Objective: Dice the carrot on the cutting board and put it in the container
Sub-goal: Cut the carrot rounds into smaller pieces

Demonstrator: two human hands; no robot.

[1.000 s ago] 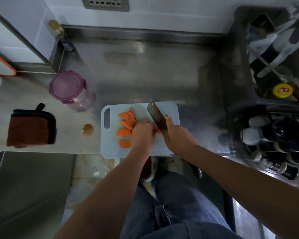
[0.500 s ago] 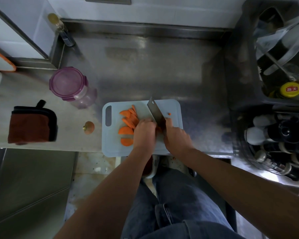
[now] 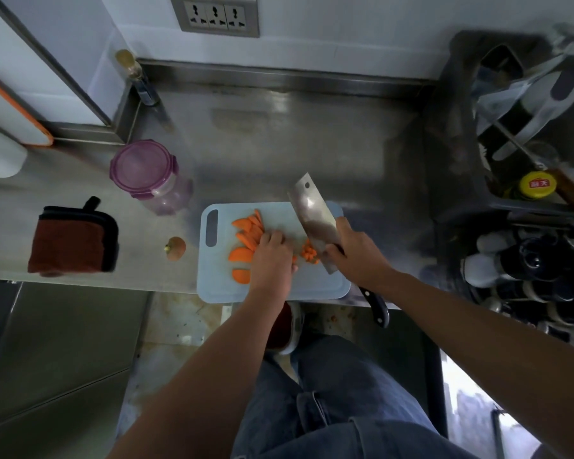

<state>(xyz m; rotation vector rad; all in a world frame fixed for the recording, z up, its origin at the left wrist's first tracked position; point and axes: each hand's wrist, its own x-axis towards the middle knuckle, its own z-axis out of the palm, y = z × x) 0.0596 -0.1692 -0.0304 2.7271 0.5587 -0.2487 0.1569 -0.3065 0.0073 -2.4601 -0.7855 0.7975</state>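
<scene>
Over the pale blue plastic cutting board (image 3: 312, 288), the right hand (image 3: 355, 255) grips a broad steel cleaver (image 3: 312, 210), blade tilted. The left hand (image 3: 272, 258) pins, with curled fingers, orange oval carrot slices (image 3: 244, 231) fanned across the board's left half; tiny orange dice (image 3: 309, 253) heap between both hands.

Bright orange carrot slices (image 3: 246, 240), pale blue cutting board (image 3: 312, 286), purple see-through container (image 3: 140, 168), silver cleaver (image 3: 312, 213), black-handled, dark red cloth (image 3: 69, 241) trimmed black, grey steel bench (image 3: 279, 144).
</scene>
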